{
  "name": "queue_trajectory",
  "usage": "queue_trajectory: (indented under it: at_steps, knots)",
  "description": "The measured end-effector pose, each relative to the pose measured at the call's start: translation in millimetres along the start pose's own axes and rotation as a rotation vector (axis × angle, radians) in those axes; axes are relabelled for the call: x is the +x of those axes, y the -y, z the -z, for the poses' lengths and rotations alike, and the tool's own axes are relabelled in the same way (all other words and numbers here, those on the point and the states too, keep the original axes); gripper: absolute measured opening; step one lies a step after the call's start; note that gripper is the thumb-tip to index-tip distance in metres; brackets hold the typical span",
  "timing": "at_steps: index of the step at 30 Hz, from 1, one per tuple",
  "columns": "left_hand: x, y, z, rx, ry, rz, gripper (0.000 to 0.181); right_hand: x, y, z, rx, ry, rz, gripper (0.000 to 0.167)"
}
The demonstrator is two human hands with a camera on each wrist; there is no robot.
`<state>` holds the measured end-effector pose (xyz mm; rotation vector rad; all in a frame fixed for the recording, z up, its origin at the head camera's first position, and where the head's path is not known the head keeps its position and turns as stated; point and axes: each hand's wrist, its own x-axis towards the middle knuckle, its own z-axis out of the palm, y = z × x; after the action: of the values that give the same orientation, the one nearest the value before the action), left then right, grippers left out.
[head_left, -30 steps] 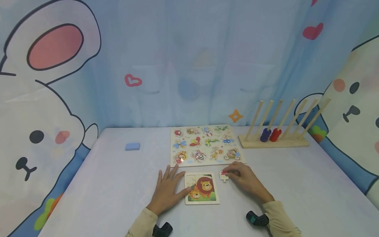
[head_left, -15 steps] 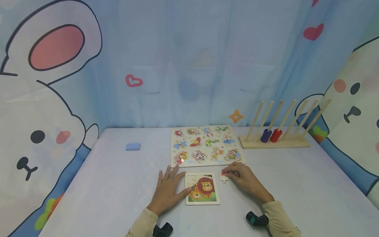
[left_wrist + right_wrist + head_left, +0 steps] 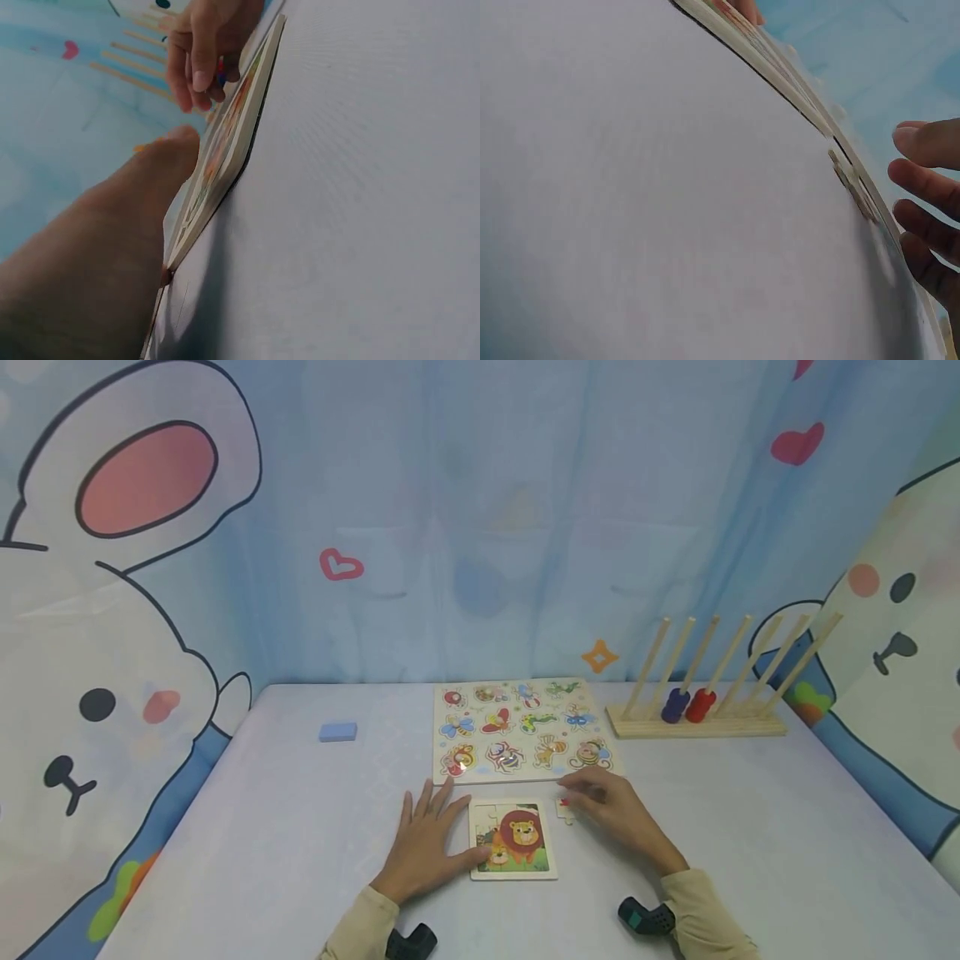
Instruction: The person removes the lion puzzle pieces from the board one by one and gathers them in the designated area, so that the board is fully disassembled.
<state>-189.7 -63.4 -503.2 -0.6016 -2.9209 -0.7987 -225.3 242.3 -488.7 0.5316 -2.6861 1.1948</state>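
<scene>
A small framed lion jigsaw puzzle (image 3: 517,839) lies on the table in the head view. My left hand (image 3: 427,850) rests at its left side with the fingers spread, the thumb lying over the board's lower left. To the right of the board a loose puzzle piece (image 3: 564,812), white with a bit of red, lies flat, partly hidden by my right hand (image 3: 611,810). In the right wrist view the piece (image 3: 851,184) is on the table, and the loosely bent fingers (image 3: 926,176) are apart from it, holding nothing.
Behind the small puzzle lies a larger insect picture board (image 3: 525,731). A wooden peg rack (image 3: 697,725) with blue and red beads stands at the back right. A blue block (image 3: 337,732) sits at the back left. A printed curtain (image 3: 480,527) hangs behind the table.
My right hand has come off the loose piece and shifted slightly, with its fingers a little apart. My left thumb has slid slightly to the right over the board.
</scene>
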Motion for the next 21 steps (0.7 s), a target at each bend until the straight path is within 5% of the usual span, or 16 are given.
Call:
queue_trajectory:
  at_steps: [10,21]
  knots:
    - [-0.2,3.0,7.1,0.016,0.08,-0.04,0.105,22.5,41.8,-38.2,-0.032,0.159,0.18,0.019]
    - [-0.2,4.4,5.6,0.029,0.081,-0.045,0.107,23.8,42.1,-51.3,-0.128,0.259,0.223,0.02]
